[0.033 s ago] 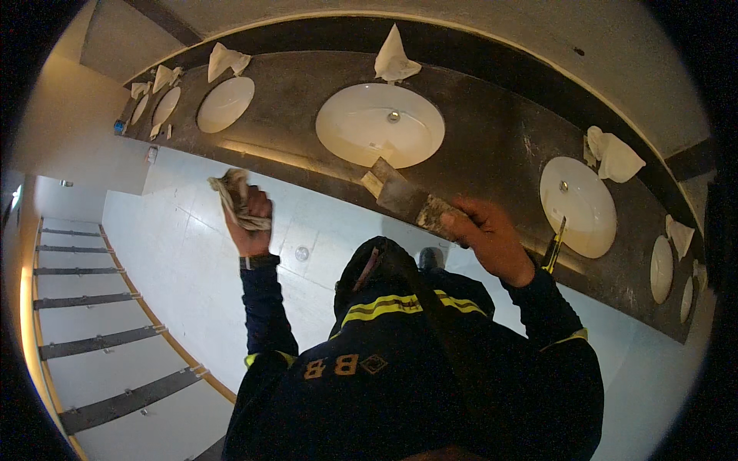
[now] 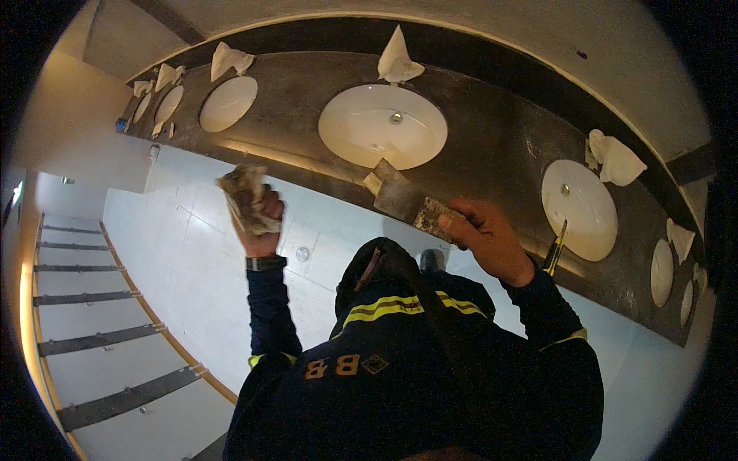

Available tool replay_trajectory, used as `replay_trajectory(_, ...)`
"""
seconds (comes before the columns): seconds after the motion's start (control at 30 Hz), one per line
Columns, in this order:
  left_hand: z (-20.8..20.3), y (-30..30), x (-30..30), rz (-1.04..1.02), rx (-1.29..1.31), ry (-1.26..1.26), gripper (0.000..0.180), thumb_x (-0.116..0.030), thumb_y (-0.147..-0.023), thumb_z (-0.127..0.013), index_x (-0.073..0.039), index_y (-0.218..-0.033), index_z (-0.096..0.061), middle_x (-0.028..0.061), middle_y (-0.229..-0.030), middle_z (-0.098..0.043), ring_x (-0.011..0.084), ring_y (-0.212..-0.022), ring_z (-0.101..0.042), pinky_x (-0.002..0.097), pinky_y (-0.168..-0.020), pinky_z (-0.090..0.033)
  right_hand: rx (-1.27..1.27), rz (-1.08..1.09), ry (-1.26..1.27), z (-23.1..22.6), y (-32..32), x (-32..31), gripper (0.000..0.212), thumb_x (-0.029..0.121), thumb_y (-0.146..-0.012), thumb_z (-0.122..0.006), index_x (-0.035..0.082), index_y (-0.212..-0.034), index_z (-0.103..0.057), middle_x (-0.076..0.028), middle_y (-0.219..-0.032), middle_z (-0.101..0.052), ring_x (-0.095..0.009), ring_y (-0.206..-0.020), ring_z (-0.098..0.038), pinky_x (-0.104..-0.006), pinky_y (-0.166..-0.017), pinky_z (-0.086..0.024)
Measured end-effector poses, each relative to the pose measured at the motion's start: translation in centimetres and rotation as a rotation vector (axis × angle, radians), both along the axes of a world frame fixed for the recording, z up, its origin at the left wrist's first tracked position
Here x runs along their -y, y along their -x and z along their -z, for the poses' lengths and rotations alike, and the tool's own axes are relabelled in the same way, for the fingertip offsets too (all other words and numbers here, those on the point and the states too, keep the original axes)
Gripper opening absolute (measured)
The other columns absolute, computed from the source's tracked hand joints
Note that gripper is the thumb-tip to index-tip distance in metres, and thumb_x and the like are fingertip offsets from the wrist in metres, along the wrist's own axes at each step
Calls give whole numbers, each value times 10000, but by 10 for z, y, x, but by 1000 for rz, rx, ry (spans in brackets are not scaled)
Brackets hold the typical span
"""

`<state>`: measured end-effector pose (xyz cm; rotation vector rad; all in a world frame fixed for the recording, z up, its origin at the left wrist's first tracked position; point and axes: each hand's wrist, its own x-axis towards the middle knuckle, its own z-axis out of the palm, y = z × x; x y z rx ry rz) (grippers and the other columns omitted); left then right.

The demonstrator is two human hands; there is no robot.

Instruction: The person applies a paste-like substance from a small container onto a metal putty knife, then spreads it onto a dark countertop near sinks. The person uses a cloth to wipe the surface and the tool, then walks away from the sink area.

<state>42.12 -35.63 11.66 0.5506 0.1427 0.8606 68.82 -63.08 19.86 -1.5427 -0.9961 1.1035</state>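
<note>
My left hand (image 2: pixel 265 219) is closed round a crumpled, stained rag (image 2: pixel 244 188). It is held up in front of the counter's front edge, a little blurred. My right hand (image 2: pixel 488 234) grips a flat grey rectangular piece (image 2: pixel 401 197) by its rough, pale-spotted end (image 2: pixel 432 215), thumb on top. The piece slants up and left, its far end overlapping the near rim of the middle sink (image 2: pixel 354 123) in the picture. A small light-coloured part (image 2: pixel 372 183) shows beside that end. Whether the piece touches the counter, I cannot tell.
Several oval white sinks line the dark counter (image 2: pixel 492 115), with white wrappings (image 2: pixel 398 61) behind them. A slim yellow-and-black tool (image 2: pixel 553 252) sticks up by the right sink (image 2: pixel 580 203). Pale panels with dark uprights (image 2: pixel 84 298) stand at left. A round drain (image 2: pixel 303 253) is in the floor.
My left hand has shifted slightly right with the rag, which has turned in the grip. My right hand and the grey piece have barely moved.
</note>
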Motion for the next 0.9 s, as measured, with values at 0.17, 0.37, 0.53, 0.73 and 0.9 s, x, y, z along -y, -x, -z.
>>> replay_trajectory(0.17, -16, -59, 55, -82, -377, -302, 474, -379, -907, -496, -70, -1262, -447, 130, -1184, -536, 243, -1035, -545, 352, -808, -502, 106, -206, -72, -12, -4, -18, 342, 306, -915, -531, -9, -1009, -623, -103, -787, -641, -154, -704, -565, -330, -670, -470)
replay_trajectory(0.37, -100, -92, 92, 470, -664, -1085, 323, -146, -816, -649, -3, -1093, -565, 145, -969, -650, 213, -887, -635, 325, -800, -493, 379, -454, -131, -45, -27, -45, 274, 258, -881, -557, 1, -929, -640, -152, -760, -635, -200, -664, -588, -340, -629, -468)
replay_trajectory(0.53, -132, -86, 108, 503, -721, -1388, 286, -163, -790, -646, -16, -1024, -572, 159, -904, -636, 275, -811, -635, 349, -722, -490, 649, -605, -61, -68, -22, -27, 267, 298, -872, -543, 53, -916, -639, -188, -815, -638, -342, -752, -627, -424, -670, -487)
replay_trajectory(0.73, -138, -61, 100, 516, -686, -1477, 241, -154, -802, -626, -33, -1007, -586, 130, -848, -636, 283, -773, -632, 370, -707, -502, 693, -320, -261, -67, -39, 11, 214, 266, -864, -574, 61, -811, -606, -125, -666, -565, -256, -587, -559, -389, -553, -442)
replay_trajectory(0.9, -75, -29, 73, 113, -783, -281, 273, -213, -902, -546, 4, -1067, -568, 91, -962, -655, 181, -838, -645, 308, -772, -523, 410, 57, -137, -47, -54, 11, 302, 288, -884, -535, 11, -772, -578, -159, -631, -532, -299, -539, -544, -406, -524, -426)
